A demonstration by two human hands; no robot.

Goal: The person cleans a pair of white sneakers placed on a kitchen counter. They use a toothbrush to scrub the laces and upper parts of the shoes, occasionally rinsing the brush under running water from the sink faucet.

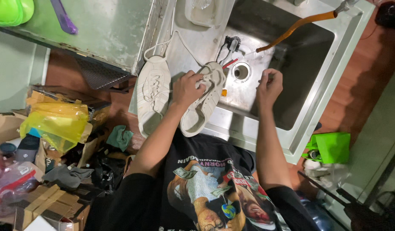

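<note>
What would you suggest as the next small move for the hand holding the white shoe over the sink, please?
Probably bring the right hand across to the white shoe. The left hand grips the shoe at the sink's edge, while the right hand is apart from it, over the basin beneath the orange hose. Whether it holds anything cannot be told.

A cluttered home utility corner: a steel sink (317, 107) with a hose (291, 28), cardboard boxes (43, 205) and bags on the floor.
</note>
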